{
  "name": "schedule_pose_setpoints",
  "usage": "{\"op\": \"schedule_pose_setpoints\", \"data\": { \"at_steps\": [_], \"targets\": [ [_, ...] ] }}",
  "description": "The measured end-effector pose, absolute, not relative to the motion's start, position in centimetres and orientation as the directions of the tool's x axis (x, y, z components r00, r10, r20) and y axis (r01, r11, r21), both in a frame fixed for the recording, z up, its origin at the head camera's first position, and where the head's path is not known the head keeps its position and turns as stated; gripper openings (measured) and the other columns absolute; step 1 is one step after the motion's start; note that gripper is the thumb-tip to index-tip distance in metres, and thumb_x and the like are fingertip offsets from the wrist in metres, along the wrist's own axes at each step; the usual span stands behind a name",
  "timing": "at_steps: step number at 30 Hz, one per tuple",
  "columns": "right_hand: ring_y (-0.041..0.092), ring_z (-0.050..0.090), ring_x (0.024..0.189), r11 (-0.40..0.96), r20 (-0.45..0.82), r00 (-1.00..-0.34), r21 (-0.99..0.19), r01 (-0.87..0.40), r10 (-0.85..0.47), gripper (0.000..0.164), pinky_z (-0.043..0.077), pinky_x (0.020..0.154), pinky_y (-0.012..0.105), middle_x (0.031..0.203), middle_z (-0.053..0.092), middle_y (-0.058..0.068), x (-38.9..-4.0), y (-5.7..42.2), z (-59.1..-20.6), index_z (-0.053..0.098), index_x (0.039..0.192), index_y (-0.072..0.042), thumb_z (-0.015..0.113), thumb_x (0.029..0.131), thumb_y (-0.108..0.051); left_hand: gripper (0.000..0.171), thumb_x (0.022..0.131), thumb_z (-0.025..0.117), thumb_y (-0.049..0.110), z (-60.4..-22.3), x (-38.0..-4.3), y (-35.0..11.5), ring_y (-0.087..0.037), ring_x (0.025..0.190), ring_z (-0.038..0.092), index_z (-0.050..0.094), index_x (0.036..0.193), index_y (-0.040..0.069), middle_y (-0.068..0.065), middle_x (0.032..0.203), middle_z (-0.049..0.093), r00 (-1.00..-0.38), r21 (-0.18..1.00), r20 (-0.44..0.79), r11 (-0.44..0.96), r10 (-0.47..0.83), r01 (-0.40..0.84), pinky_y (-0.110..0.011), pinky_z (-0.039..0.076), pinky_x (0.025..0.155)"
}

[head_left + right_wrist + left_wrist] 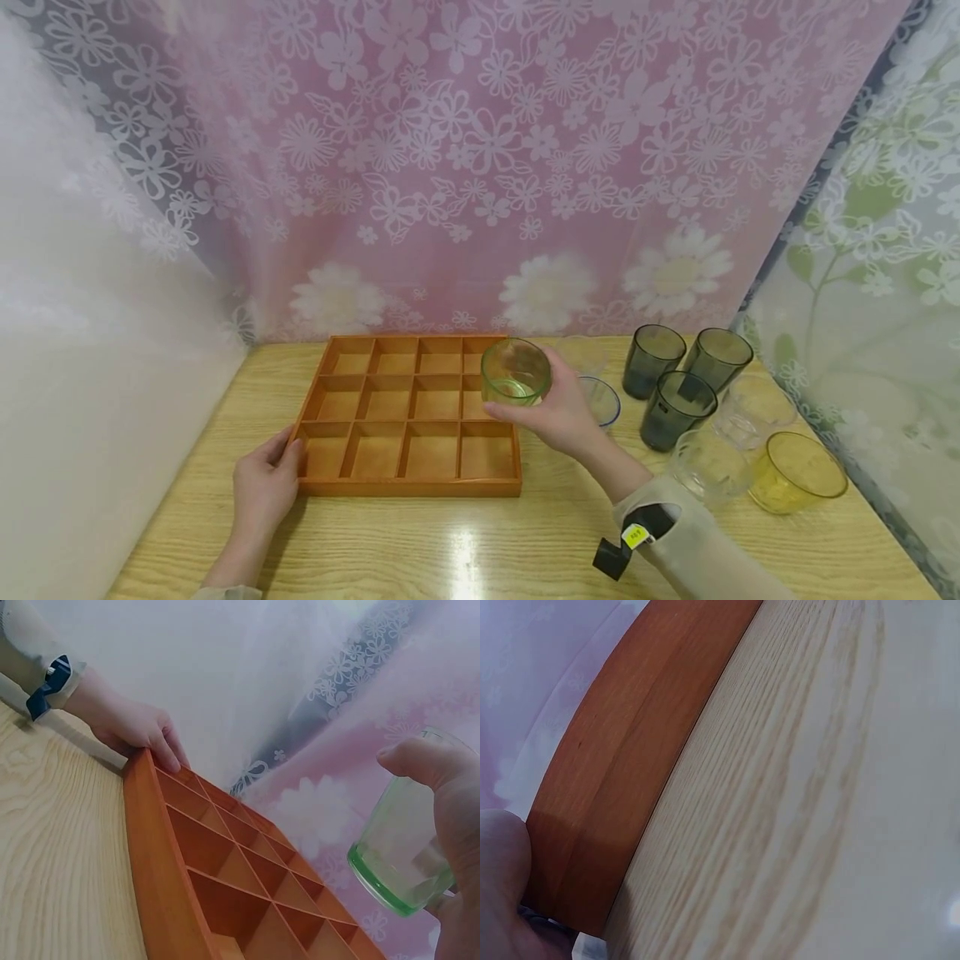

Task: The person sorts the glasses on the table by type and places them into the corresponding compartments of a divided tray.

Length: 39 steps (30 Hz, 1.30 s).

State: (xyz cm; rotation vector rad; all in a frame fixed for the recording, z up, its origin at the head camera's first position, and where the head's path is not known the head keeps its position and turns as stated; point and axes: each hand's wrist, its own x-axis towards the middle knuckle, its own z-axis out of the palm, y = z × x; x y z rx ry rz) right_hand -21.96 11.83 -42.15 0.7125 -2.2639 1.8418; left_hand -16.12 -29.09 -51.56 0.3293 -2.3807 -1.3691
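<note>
My right hand [561, 410] grips a clear green-tinted glass [516, 372] by its side, holding it above the right end of a wooden compartment tray [408, 488]. In the right wrist view the green glass [401, 840] hangs clear of the tray, with the thumb and fingers around it. My left hand [268, 483] holds the tray's near left corner, thumb at the rim. The left wrist view shows part of that hand [502, 877] against the tray's side [622, 750]. No glass shows in the tray's visible compartments; the right hand and the glass hide some at the right.
On the right stand several dark grey glasses [678, 410], clear glasses [711, 468] and a yellow glass [797, 473]. A blue-rimmed glass [602, 402] stands partly behind my right hand. Floral curtains [480, 167] enclose the wooden table [405, 542] at the back and sides.
</note>
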Motion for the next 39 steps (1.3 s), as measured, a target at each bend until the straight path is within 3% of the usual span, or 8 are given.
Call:
{"op": "schedule_pose_setpoints", "data": {
  "at_steps": [7, 17, 31, 39],
  "targets": [
    [0.024, 0.06, 0.125, 0.117, 0.414, -0.865, -0.88, -0.46, -0.284, 0.082, 0.054, 0.101, 0.049, 0.137, 0.064, 0.001, -23.6, 9.9, -42.4, 0.056, 0.148, -0.023, 0.098, 0.078, -0.017, 0.035, 0.106, 0.063, 0.007, -51.5, -16.1, -29.2, -0.037, 0.12, 0.064, 0.065, 0.137, -0.01, -0.03, 0.128, 0.068, -0.897, 0.852, 0.221, 0.524, -0.384, -0.015, -0.001, 0.043, 0.076],
    [0.021, 0.059, 0.125, 0.131, 0.358, -0.9, -0.908, -0.398, -0.25, 0.081, 0.052, 0.102, 0.05, 0.137, 0.062, -0.001, -25.5, 7.8, -43.2, 0.057, 0.146, -0.024, 0.099, 0.077, -0.023, 0.034, 0.105, 0.062, 0.004, -51.5, -16.1, -29.0, -0.037, 0.116, 0.065, 0.065, 0.136, -0.011, -0.03, 0.126, 0.068, -0.895, 0.859, 0.22, 0.512, -0.388, -0.011, -0.002, 0.045, 0.075],
    [0.024, 0.061, 0.123, 0.087, 0.399, -0.877, -0.896, -0.435, -0.267, 0.077, 0.053, 0.102, 0.045, 0.135, 0.064, 0.005, -28.7, 4.2, -42.6, 0.058, 0.143, -0.014, 0.097, 0.077, -0.015, 0.035, 0.106, 0.063, 0.006, -51.7, -16.2, -29.1, -0.037, 0.122, 0.063, 0.065, 0.137, -0.01, -0.029, 0.13, 0.067, -0.892, 0.859, 0.224, 0.511, -0.392, -0.009, 0.0, 0.041, 0.078],
    [0.026, 0.06, 0.125, 0.057, 0.354, -0.892, -0.922, -0.383, -0.282, 0.079, 0.053, 0.103, 0.047, 0.138, 0.06, 0.005, -30.3, 2.1, -43.6, 0.054, 0.146, -0.015, 0.096, 0.08, -0.019, 0.034, 0.106, 0.062, 0.004, -51.7, -16.2, -29.0, -0.037, 0.121, 0.063, 0.065, 0.136, -0.011, -0.029, 0.129, 0.067, -0.892, 0.863, 0.221, 0.505, -0.394, -0.01, -0.001, 0.042, 0.078]
  ]
}}
